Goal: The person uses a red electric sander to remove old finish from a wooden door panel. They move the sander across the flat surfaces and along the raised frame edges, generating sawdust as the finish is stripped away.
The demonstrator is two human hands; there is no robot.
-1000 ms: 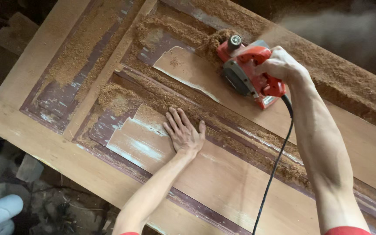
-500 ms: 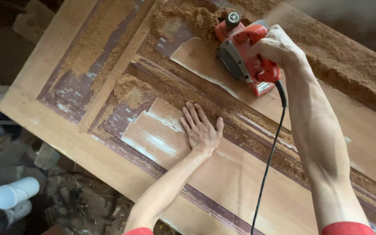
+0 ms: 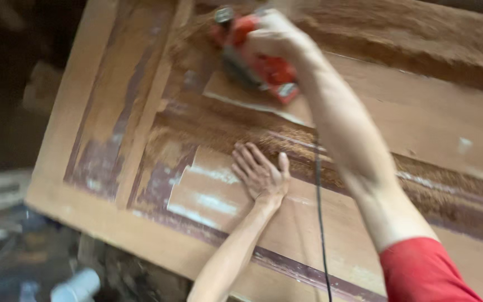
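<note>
Pressing flat on the wooden door panel (image 3: pixel 454 128), our left hand (image 3: pixel 261 176) lies nearest us with its fingers (image 3: pixel 244 159) spread wide and holding nothing; it has kept the same spot on the scraped raised field through the last second. Beyond those fingers, our right hand (image 3: pixel 275 36) is closed around the handle of the red electric planer (image 3: pixel 255 61), which has travelled farther away from us along the panel, up to the sawdust (image 3: pixel 398 33) heaped past it. Its black cord (image 3: pixel 320 223) trails back beside our left fingers. We judge the pass is nearing the panel's far end.
</note>
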